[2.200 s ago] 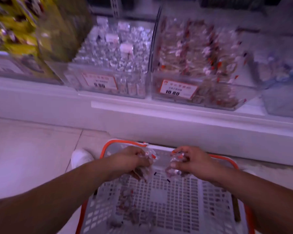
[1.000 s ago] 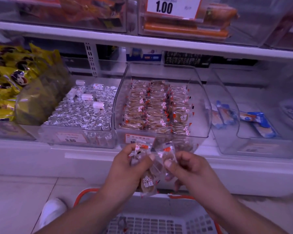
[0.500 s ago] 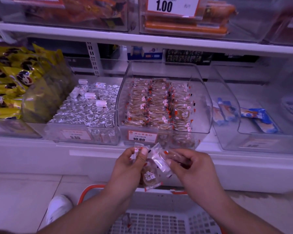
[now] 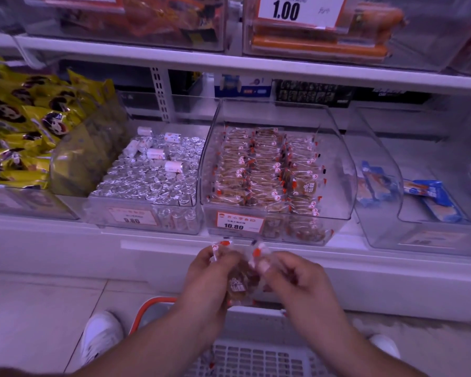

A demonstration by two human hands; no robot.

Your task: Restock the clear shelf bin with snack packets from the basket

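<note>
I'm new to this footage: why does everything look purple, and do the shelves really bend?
Head view: a violet cast tints the white shelf; the wide lens bows its edge; glare on the clear bin; both hands and packets slightly soft.

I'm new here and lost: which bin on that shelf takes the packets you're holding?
Look along the lower shelf. The clear shelf bin sits mid-shelf, right of the silver foil rolls. Its tag reads 10.80, and it holds rows of brown, red-tipped packets.

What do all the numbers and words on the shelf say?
"1.00": white price card on the top-shelf bin.
"10.80": orange-edged tag on the clear shelf bin; the characters above it are too small to read.
"9.80", blurred: tag on the silver-roll bin.
Print on the snack packets and yellow bags: unreadable.
</note>
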